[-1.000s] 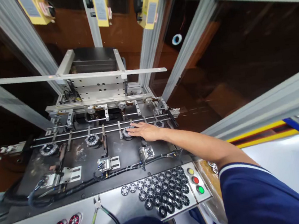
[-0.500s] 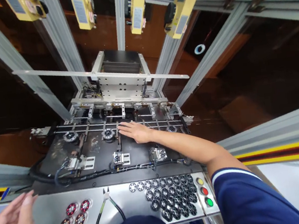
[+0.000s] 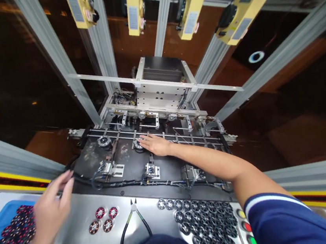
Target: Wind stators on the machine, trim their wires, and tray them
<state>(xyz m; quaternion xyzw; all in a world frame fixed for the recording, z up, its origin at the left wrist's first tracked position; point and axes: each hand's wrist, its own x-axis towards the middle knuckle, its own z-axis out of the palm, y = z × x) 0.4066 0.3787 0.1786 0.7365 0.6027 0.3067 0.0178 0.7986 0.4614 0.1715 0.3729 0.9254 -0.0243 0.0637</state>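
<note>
My right hand [image 3: 155, 144] reaches over the black machine plate with its fingers stretched out. Its fingertips overlap the right side of the middle round disc part [image 3: 138, 145] on its fixture; whether they touch it cannot be told. Another round disc part [image 3: 104, 141] sits on a fixture to the left. My left hand [image 3: 53, 206] is raised near the left end of the metal bench, close to a blue tray [image 3: 1, 211] full of small dark wound parts. Its fingers are curved, the thumb a little apart, and nothing shows between them.
On the metal bench [image 3: 80, 223] lie several red- and copper-coloured wound parts [image 3: 108, 225], cutting pliers [image 3: 134, 207] and rows of black round parts [image 3: 204, 219]. Buttons [image 3: 247, 227] sit at right. Yellow-black bars [image 3: 15, 180] flank the station; yellow units [image 3: 135, 8] hang above.
The view has swung left, bringing the blue tray into sight. My right hand has moved left to the middle disc part. My left hand has risen and reached further forward.
</note>
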